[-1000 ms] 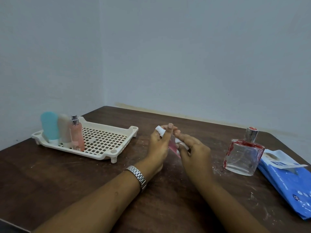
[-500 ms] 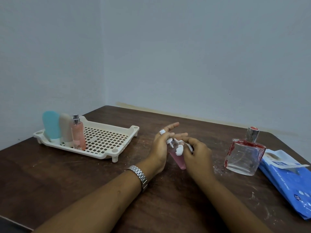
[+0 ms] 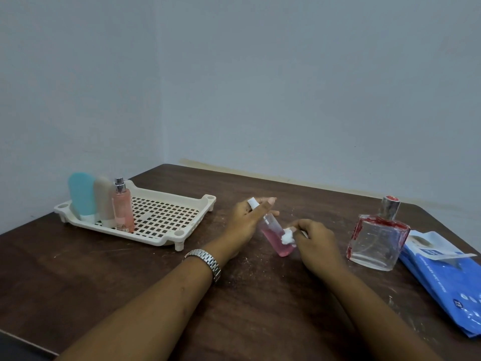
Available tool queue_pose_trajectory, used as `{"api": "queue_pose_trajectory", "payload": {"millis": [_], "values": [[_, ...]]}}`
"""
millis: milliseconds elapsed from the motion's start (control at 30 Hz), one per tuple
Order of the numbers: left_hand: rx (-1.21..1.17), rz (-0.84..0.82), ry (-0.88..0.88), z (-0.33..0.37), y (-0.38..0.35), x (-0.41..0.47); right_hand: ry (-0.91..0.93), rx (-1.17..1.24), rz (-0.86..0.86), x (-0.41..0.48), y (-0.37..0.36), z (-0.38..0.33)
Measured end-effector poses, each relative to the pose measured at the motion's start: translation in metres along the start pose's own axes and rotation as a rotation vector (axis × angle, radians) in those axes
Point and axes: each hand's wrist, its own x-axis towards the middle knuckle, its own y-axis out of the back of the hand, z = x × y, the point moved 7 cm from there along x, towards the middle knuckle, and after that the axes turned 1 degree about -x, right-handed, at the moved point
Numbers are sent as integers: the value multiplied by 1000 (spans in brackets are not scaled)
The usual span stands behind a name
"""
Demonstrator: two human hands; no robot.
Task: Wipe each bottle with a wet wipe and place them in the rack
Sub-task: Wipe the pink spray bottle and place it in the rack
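Far left on the dark brown wooden worktop [image 3: 130,282]: cream perforated plastic rack [image 3: 166,217]. Three bottles stand upright in a row at its left end, touching or nearly so: teal squeeze tube [image 3: 82,194], beige squeeze tube [image 3: 104,199], peach-pink spray bottle with silver cap [image 3: 122,209]. The rest of the rack is bare lattice.

Centre: left hand [image 3: 244,220], silver metal watch [image 3: 205,261] on the wrist. Its grip is clamped on the upper part of the small clear spray bottle with pink liquid [image 3: 274,235], and the white nozzle pokes out past the fingers. The bottle is tilted, nozzle up-left and base down-right, near the rack but outside it. Cannot tell if the base touches the worktop.

Right hand [image 3: 315,243] is just beside it, grip pinched on a crumpled white wet wipe [image 3: 287,237] that is pressed against the bottle's lower side.

Right: square clear glass perfume bottle with red smears [image 3: 374,241], upright on the worktop, apart from the hands. Far right: blue wet wipe pack [image 3: 447,280], lying flat with its flap peeled open, just beside the glass bottle.
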Motion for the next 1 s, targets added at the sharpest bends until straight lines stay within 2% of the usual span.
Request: {"api": "queue_pose_trajectory", "payload": {"millis": [100, 200, 267, 367, 500, 633, 733, 867, 1000], "values": [[82, 116, -29, 2, 8, -1, 119, 91, 18, -7, -3, -18], [335, 202, -53, 5, 15, -1, 301, -5, 2, -14, -8, -33], [419, 218, -34, 3, 19, 0, 356, -76, -18, -15, -10, -36], [352, 122, 23, 1, 15, 1, 307, -73, -53, -10, -11, -28], [81, -88, 94, -1, 1, -1, 270, -56, -27, -4, -4, -20], [89, -187, 46, 1, 2, 0, 220, -85, -38, 0, -1, -13], [137, -165, 21, 4, 6, 2, 166, -113, -67, 4, 1, -8], [148, -57, 4, 2, 16, 8, 97, -172, -99, 6, 7, 5], [241, 58, -71, 3, 23, 9, 101, -2, 111, 6, 20, 3]]}}
